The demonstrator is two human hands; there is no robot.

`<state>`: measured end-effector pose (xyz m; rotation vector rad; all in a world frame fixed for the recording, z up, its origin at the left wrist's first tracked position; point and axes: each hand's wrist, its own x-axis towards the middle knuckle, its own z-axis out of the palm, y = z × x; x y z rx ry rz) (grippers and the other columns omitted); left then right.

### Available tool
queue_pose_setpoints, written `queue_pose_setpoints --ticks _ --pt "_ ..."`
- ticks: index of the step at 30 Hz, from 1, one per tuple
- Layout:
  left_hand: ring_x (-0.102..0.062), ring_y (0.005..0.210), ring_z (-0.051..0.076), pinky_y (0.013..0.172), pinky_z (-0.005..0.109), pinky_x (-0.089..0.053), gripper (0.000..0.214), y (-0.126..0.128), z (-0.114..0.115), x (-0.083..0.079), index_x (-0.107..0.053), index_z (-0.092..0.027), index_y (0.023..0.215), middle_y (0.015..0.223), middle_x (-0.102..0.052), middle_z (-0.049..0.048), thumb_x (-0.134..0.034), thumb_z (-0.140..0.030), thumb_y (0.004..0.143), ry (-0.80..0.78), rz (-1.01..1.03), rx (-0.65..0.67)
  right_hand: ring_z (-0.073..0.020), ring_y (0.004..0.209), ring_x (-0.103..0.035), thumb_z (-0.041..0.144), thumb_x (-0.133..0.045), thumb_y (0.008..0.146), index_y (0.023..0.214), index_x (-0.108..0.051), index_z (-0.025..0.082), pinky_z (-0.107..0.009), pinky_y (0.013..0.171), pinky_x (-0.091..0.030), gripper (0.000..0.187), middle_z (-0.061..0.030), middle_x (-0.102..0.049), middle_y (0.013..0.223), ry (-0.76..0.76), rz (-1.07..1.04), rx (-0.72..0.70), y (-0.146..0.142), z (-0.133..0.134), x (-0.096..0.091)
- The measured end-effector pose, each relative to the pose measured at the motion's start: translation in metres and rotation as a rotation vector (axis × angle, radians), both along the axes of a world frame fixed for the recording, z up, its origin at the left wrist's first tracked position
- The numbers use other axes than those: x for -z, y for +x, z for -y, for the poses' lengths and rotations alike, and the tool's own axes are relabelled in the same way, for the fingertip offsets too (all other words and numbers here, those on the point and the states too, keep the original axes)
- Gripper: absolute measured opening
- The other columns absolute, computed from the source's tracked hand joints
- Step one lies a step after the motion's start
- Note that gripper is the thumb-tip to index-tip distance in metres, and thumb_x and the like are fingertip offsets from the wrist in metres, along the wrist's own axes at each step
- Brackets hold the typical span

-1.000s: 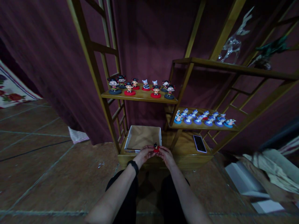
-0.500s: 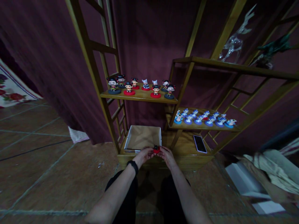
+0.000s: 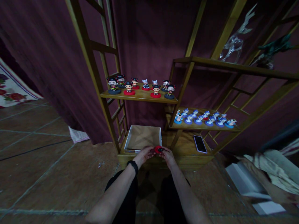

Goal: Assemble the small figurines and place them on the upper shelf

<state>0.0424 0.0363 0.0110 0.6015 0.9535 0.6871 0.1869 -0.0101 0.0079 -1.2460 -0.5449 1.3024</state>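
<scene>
Between my two hands is a small figurine (image 3: 158, 149) with a round red base and a dark part; it looks tipped over, and its finer features are too small to make out. My left hand (image 3: 146, 153) closes its fingers on the red base's left side. From the right, my right hand (image 3: 167, 153) pinches the figurine near its dark part. Just behind my left hand, an open cardboard box (image 3: 143, 137) with white edges rests on the lowest shelf; no figurines show inside it.
Several figurines on red and dark bases stand on the upper left shelf (image 3: 140, 97). Blue and purple figurines (image 3: 198, 119) crowd the right shelf. Below them lies a phone (image 3: 200, 144). A clear deer ornament (image 3: 234, 46) stands high right. White boxes (image 3: 245, 180) are on the floor.
The figurine has turned in my fingers: its dark part, on top before, now points toward my right hand, and more of the red base shows. Both hands stay in about the same place.
</scene>
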Motion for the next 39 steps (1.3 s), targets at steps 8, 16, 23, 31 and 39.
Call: queue_pose_setpoints --ticks 8,16,23,31,39 --pt "-0.057 0.050 0.010 0.051 0.020 -0.042 0.011 0.0000 0.0028 -0.0019 -0.060 -0.011 0.070 0.057 -0.063 0.0031 -0.067 -0.016 0.064 0.109 -0.008 -0.007 -0.0107 0.048 -0.057 0.029 -0.073 0.051 0.075 -0.067 0.014 -0.023 0.051 -0.047 0.029 -0.0016 -0.066 0.059 0.012 -0.015 -0.062 0.0005 0.0004 -0.0014" --pt "-0.062 0.060 0.012 0.068 0.027 -0.049 0.007 0.0006 0.0040 -0.0055 -0.057 -0.011 0.070 0.066 -0.064 0.0053 -0.063 -0.009 0.067 0.057 0.066 -0.043 -0.0117 0.053 -0.060 0.030 -0.075 0.053 0.079 -0.063 0.016 -0.025 0.055 -0.049 0.032 -0.0020 -0.067 0.063 -0.005 -0.075 -0.089 -0.0004 0.0024 0.0016" --pt "-0.062 0.060 0.013 0.060 0.024 -0.048 0.012 0.0018 0.0021 -0.0023 -0.057 -0.012 0.077 0.066 -0.065 0.0061 -0.064 -0.016 0.067 0.043 0.032 0.042 -0.0099 0.049 -0.057 0.024 -0.072 0.054 0.073 -0.063 0.016 -0.023 0.050 -0.048 0.022 -0.0014 -0.067 0.060 -0.033 -0.050 -0.044 0.0002 -0.0014 0.0032" --pt "-0.059 0.053 0.010 0.052 0.018 -0.044 0.015 -0.0001 -0.0003 -0.0024 -0.061 -0.011 0.079 0.066 -0.066 0.0055 -0.064 -0.011 0.064 0.090 0.008 0.021 -0.0089 0.047 -0.056 0.026 -0.072 0.056 0.076 -0.064 0.016 -0.022 0.048 -0.048 0.024 -0.0023 -0.067 0.064 -0.030 -0.043 -0.061 -0.0007 0.0008 -0.0029" --pt "-0.061 0.054 0.011 0.054 0.021 -0.048 0.017 0.0008 -0.0011 0.0007 -0.058 -0.012 0.076 0.065 -0.065 0.0043 -0.062 -0.004 0.062 0.095 0.065 -0.033 -0.0114 0.054 -0.060 0.029 -0.073 0.057 0.086 -0.063 0.017 -0.025 0.054 -0.051 0.033 -0.0032 -0.068 0.067 -0.022 -0.082 -0.104 -0.0018 0.0022 -0.0011"
